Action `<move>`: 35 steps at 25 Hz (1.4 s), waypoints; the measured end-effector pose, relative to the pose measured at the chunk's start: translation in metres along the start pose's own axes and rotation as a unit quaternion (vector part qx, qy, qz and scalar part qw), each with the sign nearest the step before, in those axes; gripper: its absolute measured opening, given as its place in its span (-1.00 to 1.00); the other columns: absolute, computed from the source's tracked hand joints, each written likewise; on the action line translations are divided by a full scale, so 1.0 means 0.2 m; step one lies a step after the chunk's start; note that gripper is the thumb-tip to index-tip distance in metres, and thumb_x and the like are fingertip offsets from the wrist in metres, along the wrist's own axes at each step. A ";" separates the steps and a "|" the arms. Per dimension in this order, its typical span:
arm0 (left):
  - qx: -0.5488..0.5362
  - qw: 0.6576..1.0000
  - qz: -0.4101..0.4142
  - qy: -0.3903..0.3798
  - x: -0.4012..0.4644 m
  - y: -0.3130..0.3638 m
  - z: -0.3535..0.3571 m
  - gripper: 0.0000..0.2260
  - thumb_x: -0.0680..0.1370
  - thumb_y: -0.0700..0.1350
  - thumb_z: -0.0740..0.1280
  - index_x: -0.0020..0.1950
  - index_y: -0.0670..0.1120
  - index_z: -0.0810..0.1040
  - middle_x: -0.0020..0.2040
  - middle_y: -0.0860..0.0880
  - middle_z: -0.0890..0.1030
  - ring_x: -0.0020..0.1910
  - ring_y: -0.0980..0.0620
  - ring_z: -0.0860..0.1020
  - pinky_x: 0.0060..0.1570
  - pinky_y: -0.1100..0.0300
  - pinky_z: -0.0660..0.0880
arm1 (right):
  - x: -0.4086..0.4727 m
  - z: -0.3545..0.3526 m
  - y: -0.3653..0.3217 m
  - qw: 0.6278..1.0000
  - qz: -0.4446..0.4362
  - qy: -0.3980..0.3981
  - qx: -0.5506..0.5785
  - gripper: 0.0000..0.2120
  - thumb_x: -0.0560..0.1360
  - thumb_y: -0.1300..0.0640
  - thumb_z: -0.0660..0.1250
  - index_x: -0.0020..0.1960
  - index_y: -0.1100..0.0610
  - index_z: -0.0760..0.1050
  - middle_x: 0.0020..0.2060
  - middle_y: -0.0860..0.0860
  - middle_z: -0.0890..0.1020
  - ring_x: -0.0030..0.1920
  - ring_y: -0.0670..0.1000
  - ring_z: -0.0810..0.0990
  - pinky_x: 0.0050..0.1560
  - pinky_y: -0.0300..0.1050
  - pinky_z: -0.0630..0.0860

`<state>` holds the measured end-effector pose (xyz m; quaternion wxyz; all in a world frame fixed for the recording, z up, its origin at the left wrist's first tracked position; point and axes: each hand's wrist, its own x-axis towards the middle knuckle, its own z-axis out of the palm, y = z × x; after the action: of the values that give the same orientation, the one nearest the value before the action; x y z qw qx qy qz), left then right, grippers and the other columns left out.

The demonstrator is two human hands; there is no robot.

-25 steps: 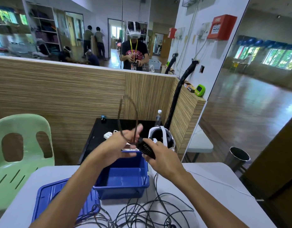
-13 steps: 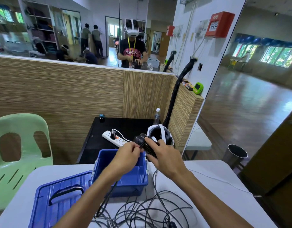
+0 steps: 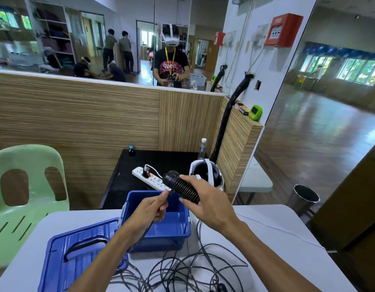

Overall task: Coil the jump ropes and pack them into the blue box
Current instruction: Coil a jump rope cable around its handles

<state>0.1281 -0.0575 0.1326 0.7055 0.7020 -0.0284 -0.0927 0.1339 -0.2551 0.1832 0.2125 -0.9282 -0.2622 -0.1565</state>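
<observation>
Head view. A second earlier the left hand (image 3: pixel 149 209) had held a loop of cord raised above the blue box (image 3: pixel 161 232); here that loop was gone, and the fingers were pinched on the cord just below the ribbed black handle (image 3: pixel 182 187). The right hand (image 3: pixel 211 204) kept its fingers clamped round this handle, above the box's far rim. Judged from this, the coil had been dropped or drawn straight, so winding had to begin again. The box interior appeared empty. Count: one handle in hand; one box near the table's middle; one blue lid (image 3: pixel 76 251) at the left edge; loose jump ropes (image 3: pixel 182 268) tangled along the near edge, their number indeterminable.
</observation>
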 end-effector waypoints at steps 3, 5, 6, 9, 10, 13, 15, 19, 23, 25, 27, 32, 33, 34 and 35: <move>-0.030 0.999 -0.007 -0.045 0.02 -0.01 -0.06 -0.48 0.42 0.39 0.29 -0.43 -0.01 0.29 -0.43 -0.01 0.17 -0.42 0.04 0.18 -0.37 0.25 0.22 | -0.01 -0.01 0.00 1.000 -0.023 -0.004 0.015 -0.47 0.54 -0.15 0.31 0.46 -0.17 0.23 0.04 -0.07 0.55 -0.21 -0.12 0.46 -0.17 -0.11 0.56; -0.053 0.994 -0.034 -0.095 0.02 -0.02 -0.08 -0.52 0.48 0.32 0.25 -0.42 -0.02 0.30 -0.43 -0.01 0.16 -0.41 0.03 0.15 -0.33 0.23 0.19 | -0.03 -0.02 0.00 0.999 -0.044 -0.016 0.026 -0.47 0.53 -0.15 0.31 0.46 -0.18 0.24 0.08 -0.08 0.56 -0.16 -0.13 0.47 -0.16 -0.09 0.56; -0.061 0.990 -0.052 -0.118 0.02 -0.02 -0.09 -0.56 0.51 0.26 0.24 -0.41 -0.02 0.32 -0.43 -0.01 0.17 -0.41 0.03 0.12 -0.32 0.20 0.15 | -0.03 -0.03 0.00 0.998 -0.054 -0.023 0.036 -0.46 0.53 -0.15 0.31 0.46 -0.19 0.25 0.10 -0.09 0.56 -0.11 -0.12 0.51 -0.15 -0.08 0.57; -0.045 0.978 -0.084 -0.186 0.02 -0.03 -0.15 -0.58 0.47 0.25 0.35 -0.38 -0.03 0.42 -0.49 0.01 0.25 -0.47 0.06 0.13 -0.41 0.25 0.14 | -0.05 -0.05 0.02 0.994 -0.089 -0.042 0.052 -0.45 0.51 -0.13 0.33 0.46 -0.19 0.27 0.16 -0.14 0.55 0.06 -0.09 0.57 -0.07 -0.04 0.57; -0.016 0.976 -0.078 -0.205 0.03 -0.03 -0.16 -0.57 0.43 0.28 0.39 -0.39 -0.04 0.44 -0.50 0.00 0.30 -0.48 0.06 0.20 -0.40 0.27 0.22 | -0.05 -0.05 0.02 0.992 -0.099 -0.047 0.055 -0.45 0.50 -0.12 0.33 0.46 -0.19 0.27 0.17 -0.14 0.55 0.08 -0.08 0.57 -0.06 -0.03 0.58; 0.124 0.963 -0.049 -0.235 0.07 -0.02 -0.21 -0.48 0.40 0.33 0.37 -0.37 -0.11 0.42 -0.42 -0.05 0.44 -0.39 0.06 0.38 -0.26 0.25 0.33 | -0.07 -0.03 0.02 0.989 -0.124 -0.052 0.054 -0.46 0.50 -0.09 0.35 0.45 -0.18 0.29 0.18 -0.14 0.56 0.08 -0.06 0.59 -0.08 -0.02 0.58; 0.172 0.958 -0.045 -0.227 0.09 -0.01 -0.26 -0.51 0.42 0.23 0.40 -0.30 -0.20 0.45 -0.40 -0.08 0.45 -0.39 0.05 0.38 -0.24 0.21 0.34 | -0.08 -0.03 0.02 0.988 -0.138 -0.056 0.045 -0.45 0.50 -0.07 0.36 0.45 -0.15 0.30 0.18 -0.12 0.56 0.09 -0.05 0.59 -0.08 -0.01 0.57; 0.299 0.924 -0.043 -0.237 0.16 0.06 -0.33 -0.59 0.38 0.06 0.41 -0.28 -0.33 0.52 -0.44 -0.08 0.41 -0.45 0.05 0.30 -0.37 0.16 0.25 | -0.11 0.03 -0.04 0.971 -0.217 -0.099 -0.024 -0.44 0.53 -0.06 0.33 0.49 -0.16 0.25 0.17 -0.02 0.51 0.01 0.04 0.57 -0.11 0.00 0.56; 0.548 0.801 -0.016 -0.240 0.21 0.22 -0.25 -0.57 0.50 0.21 0.34 -0.38 -0.10 0.59 -0.48 0.06 0.44 -0.47 0.11 0.31 -0.40 0.23 0.25 | -0.13 0.12 -0.07 0.951 -0.272 -0.104 -0.107 -0.47 0.54 -0.09 0.32 0.47 -0.18 0.27 0.15 0.05 0.51 -0.16 0.09 0.56 -0.30 -0.02 0.54; 0.657 0.723 0.014 -0.212 0.21 0.29 -0.16 -0.56 0.51 0.25 0.29 -0.33 -0.08 0.61 -0.45 0.06 0.49 -0.43 0.09 0.39 -0.40 0.20 0.30 | -0.13 0.15 -0.06 0.943 -0.292 -0.092 -0.129 -0.51 0.54 -0.09 0.30 0.45 -0.17 0.30 0.17 0.06 0.53 -0.21 0.09 0.55 -0.35 -0.07 0.51; 0.736 0.648 0.060 -0.186 0.18 0.33 -0.06 -0.56 0.53 0.25 0.24 -0.26 -0.09 0.61 -0.44 0.06 0.47 -0.37 0.05 0.46 -0.36 0.16 0.34 | -0.14 0.19 -0.05 0.934 -0.307 -0.089 -0.161 -0.56 0.55 -0.12 0.24 0.42 -0.17 0.32 0.11 0.08 0.55 -0.27 0.08 0.52 -0.37 -0.09 0.49; 0.791 0.599 0.120 -0.027 0.10 0.40 0.07 -0.60 0.61 0.18 0.16 0.02 -0.12 0.59 0.01 -0.09 0.61 0.02 -0.14 0.60 -0.24 0.12 0.32 | -0.13 0.15 0.05 0.960 -0.203 -0.071 -0.180 -0.47 0.54 -0.28 0.14 0.47 -0.16 0.20 0.07 0.05 0.55 -0.17 0.11 0.58 -0.33 0.01 0.56; 0.786 0.608 0.114 -0.012 0.07 0.38 0.08 -0.69 0.63 0.09 0.17 0.05 -0.10 0.56 0.06 -0.09 0.60 0.05 -0.13 0.60 -0.23 0.10 0.33 | -0.12 0.14 0.07 0.962 -0.191 -0.061 -0.188 -0.45 0.53 -0.30 0.15 0.46 -0.15 0.22 0.03 0.04 0.56 -0.18 0.10 0.59 -0.35 0.00 0.55; 0.772 0.626 0.109 0.010 0.05 0.36 0.10 -0.79 0.64 0.01 0.18 0.07 -0.08 0.53 0.08 -0.07 0.60 0.06 -0.12 0.59 -0.21 0.08 0.35 | -0.11 0.14 0.07 0.963 -0.178 -0.051 -0.195 -0.44 0.51 -0.30 0.20 0.45 -0.14 0.24 0.00 0.02 0.56 -0.20 0.10 0.60 -0.37 -0.03 0.53; 0.753 0.649 0.097 0.038 0.01 0.35 0.11 -0.86 0.63 -0.05 0.19 0.07 -0.05 0.51 0.09 -0.05 0.59 0.06 -0.12 0.58 -0.20 0.07 0.35 | -0.10 0.14 0.07 0.964 -0.167 -0.039 -0.202 -0.43 0.49 -0.28 0.25 0.43 -0.12 0.28 -0.04 0.01 0.57 -0.22 0.09 0.60 -0.40 -0.06 0.51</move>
<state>0.1335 -0.0793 0.2022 -0.0608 0.9881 -0.1296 0.0569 0.1297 -0.2607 0.1475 -0.0186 -0.9001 -0.3850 -0.2029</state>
